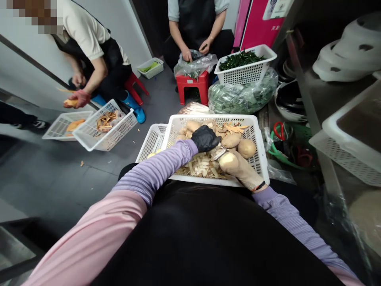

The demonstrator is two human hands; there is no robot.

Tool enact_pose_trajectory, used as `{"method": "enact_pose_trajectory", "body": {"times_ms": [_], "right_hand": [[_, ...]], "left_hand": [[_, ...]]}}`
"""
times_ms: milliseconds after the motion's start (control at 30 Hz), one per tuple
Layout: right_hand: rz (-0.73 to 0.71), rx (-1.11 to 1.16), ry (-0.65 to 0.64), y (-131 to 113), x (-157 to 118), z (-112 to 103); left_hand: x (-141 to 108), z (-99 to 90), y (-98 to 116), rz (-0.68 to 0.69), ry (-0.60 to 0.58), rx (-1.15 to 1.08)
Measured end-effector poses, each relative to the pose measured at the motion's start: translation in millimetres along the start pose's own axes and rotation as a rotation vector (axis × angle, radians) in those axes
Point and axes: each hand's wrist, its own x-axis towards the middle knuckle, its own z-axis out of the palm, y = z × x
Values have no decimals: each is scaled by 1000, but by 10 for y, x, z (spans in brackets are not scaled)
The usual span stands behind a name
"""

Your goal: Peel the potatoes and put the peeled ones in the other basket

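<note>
A white perforated basket [260,159] lies across my lap with brown potatoes [247,148] and pale peelings [202,166] in it. My left hand [206,138], in a black glove, is closed over the potatoes near the basket's middle; whatever its fingers hold is hidden. My right hand [242,170], in a beige glove, reaches in from the right rim, closed on a small metal peeler [219,153]. Against that glove rests a partly peeled potato [228,161]. Orange-brown peelings [235,128] lie at the far side.
Another white basket [153,137] stands partly under mine at the left. Ahead are a red stool [193,81], a bag of greens [242,95] and a seated person. A second person at the left peels over a basket [110,133]. Metal shelving [309,99] rises at the right.
</note>
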Motion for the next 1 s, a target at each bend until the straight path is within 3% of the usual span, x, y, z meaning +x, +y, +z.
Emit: {"method": "enact_pose_trajectory", "body": {"times_ms": [100,267,367,467,567,667,767,867,1000], "right_hand": [[-22,-94,-3,27,-19,-38],[54,-22,2,33,-102,-30],[113,67,44,22,-123,-39],[177,302,113,-15,-137,-43],[211,557,105,-84,-163,-9],[217,640,15,-125,-198,45],[223,625,-12,-123,-209,80],[325,646,-14,-132,-185,68],[410,761,-5,-182,-162,38]], "left_hand": [[31,-52,21,-77,-107,17],[67,-81,78,-18,-100,-14],[3,-16,43,-163,-166,-30],[-114,82,95,-264,-160,-216],[-195,156,275,-182,-83,-272],[-223,184,410,-113,-10,-172],[-236,173,422,-9,44,-109],[-248,125,386,77,66,-77],[-242,29,341,19,70,-48]]}}
